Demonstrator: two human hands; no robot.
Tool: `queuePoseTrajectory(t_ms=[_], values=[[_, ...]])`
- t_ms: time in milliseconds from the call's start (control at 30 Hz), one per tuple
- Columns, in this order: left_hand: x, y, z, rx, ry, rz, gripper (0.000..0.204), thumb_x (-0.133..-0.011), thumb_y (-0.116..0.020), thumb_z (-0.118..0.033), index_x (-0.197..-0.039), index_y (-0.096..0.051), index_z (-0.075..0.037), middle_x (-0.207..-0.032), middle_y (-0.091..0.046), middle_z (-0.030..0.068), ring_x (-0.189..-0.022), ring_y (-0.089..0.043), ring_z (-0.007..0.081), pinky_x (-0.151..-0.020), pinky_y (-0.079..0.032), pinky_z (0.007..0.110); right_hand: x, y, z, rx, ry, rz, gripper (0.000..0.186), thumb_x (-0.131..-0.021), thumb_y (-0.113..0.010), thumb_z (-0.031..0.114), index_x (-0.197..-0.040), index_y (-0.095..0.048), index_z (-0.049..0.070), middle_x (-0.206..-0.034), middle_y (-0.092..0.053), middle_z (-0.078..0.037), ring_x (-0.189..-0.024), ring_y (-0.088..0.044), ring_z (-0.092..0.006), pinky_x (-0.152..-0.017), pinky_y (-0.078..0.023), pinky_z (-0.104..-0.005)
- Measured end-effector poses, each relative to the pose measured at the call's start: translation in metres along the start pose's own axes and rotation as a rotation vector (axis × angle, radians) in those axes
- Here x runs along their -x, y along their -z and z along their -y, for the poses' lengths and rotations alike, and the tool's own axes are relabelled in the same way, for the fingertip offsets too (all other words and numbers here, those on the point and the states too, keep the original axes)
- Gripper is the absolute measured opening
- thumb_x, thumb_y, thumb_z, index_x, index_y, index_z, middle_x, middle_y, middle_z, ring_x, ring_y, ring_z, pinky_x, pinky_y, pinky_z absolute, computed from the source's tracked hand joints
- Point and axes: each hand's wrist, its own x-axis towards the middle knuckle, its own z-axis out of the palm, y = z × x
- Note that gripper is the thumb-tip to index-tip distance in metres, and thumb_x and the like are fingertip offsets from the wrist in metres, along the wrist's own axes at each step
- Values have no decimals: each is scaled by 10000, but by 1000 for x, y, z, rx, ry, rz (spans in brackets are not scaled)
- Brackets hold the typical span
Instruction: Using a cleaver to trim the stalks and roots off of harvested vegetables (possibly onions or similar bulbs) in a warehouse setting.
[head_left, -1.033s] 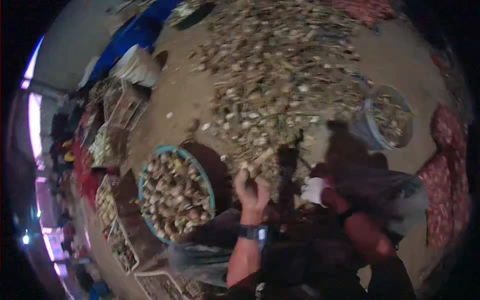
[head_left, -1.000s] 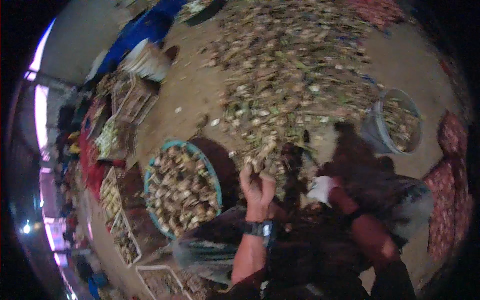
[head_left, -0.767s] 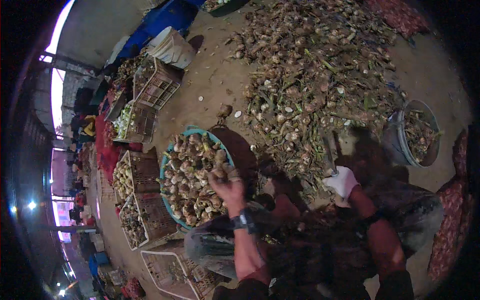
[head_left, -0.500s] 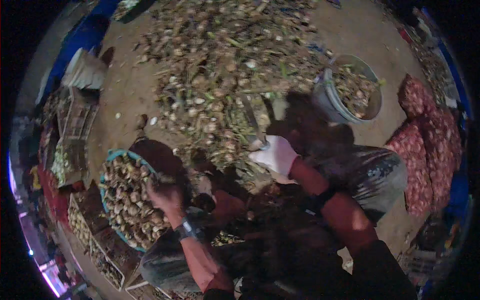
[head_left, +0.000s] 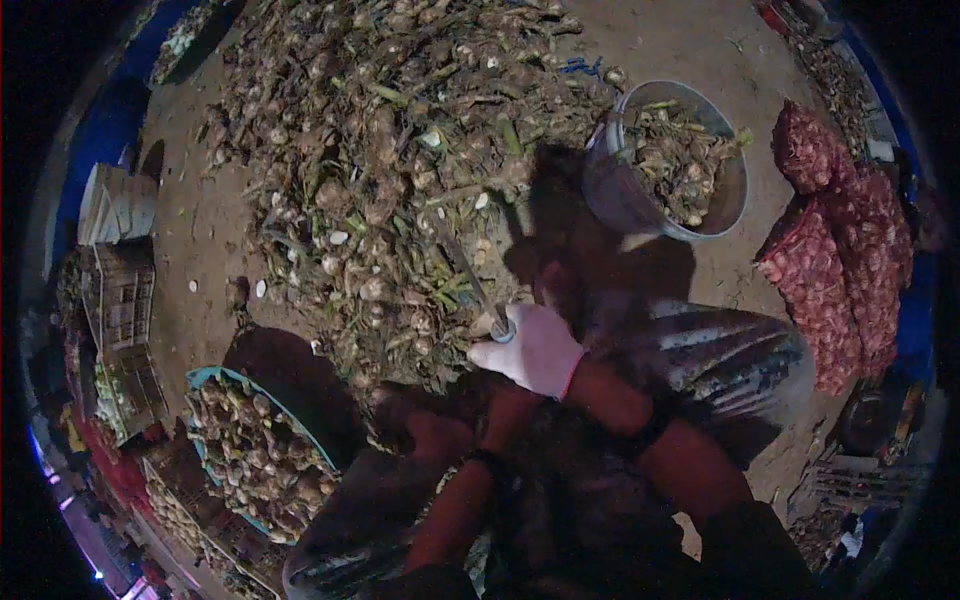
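1. the knife (head_left: 463,262) sits in the right grip (head_left: 540,350); its long blade slants forward and to the left, out over the near part of the pile.
2. the right grip wears a white glove with a red edge at the wrist, fingers wrapped around the handle, a grey end showing at the base of the blade.
3. the left grip (head_left: 512,412) is just below the right one and mostly hidden by it and by shadow; i cannot tell whether it is closed or holds anything. a dark band (head_left: 488,459) circles the wrist behind it.
4. the pile (head_left: 370,180) of bulbs, leaves and stalks spreads on the floor (head_left: 660,50), ahead and to the left of the right grip. a few pale cut slices lie among them.
5. the pail (head_left: 612,190), grey, filled with bulbs and stalks, stands ahead and to the right, tilted toward the right.
6. the basket (head_left: 207,376), teal-rimmed and full of bulbs, is to the left and nearer the body.
7. red net sacks (head_left: 818,300) lie well to the right.
8. crates (head_left: 125,295) and a white bucket (head_left: 118,205) line the far left.
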Motion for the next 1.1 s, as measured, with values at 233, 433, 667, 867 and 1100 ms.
queuePoseTrajectory(t_ms=[233, 433, 667, 867, 1100], values=[[1, 3, -20, 240, 104, 24, 411, -762, -649, -176, -1126, -577, 1, -924, -658, 83, -851, -619, 206, -736, -490, 338, -5, -11, -20, -30, -19, -26, 404, -729, -705, 381, -992, -681, 76, -812, -664, -160, -788, -645, -309, -724, -496, -392], [3, 14, -32, 435, 168, 15, 422, -760, -652, -181, -1130, -576, 8, -939, -656, 69, -860, -616, 188, -737, -490, 328, -4, -15, -21, 22, -61, -72, 390, -732, -683, 398, -911, -662, 52, -815, -664, -166, -807, -646, -326, -711, -494, -405], [20, 67, -102, 644, -67, -345, 392, -860, -619, -230, -1151, -567, 26, -1017, -629, 40, -875, -575, 129, -776, -451, 250, -3, -41, -41, -122, -135, 12, 385, -742, -702, 379, -901, -657, 31, -810, -677, -130, -765, -658, -279, -706, -505, -377], [55, 82, -135, -477, -307, -622, 678, -666, -802, -331, -1161, -525, 40, -1075, -613, 195, -1020, -583, 310, -906, -435, 404, 8, -49, -40, -920, -52, 116, 245, -796, -678, 233, -880, -704, 4, -752, -676, -41, -669, -592, -106, -597, -456, -306], [81, 82, -130, 208, -155, -621, 571, -696, -786, -182, -1146, -501, 24, -1007, -634, 123, -918, -603, 213, -842, -471, 344, 36, -34, -12, -368, 48, 166, 276, -775, -682, 304, -844, -651, 39, -760, -637, -132, -690, -605, -199, -625, -468, -362]])
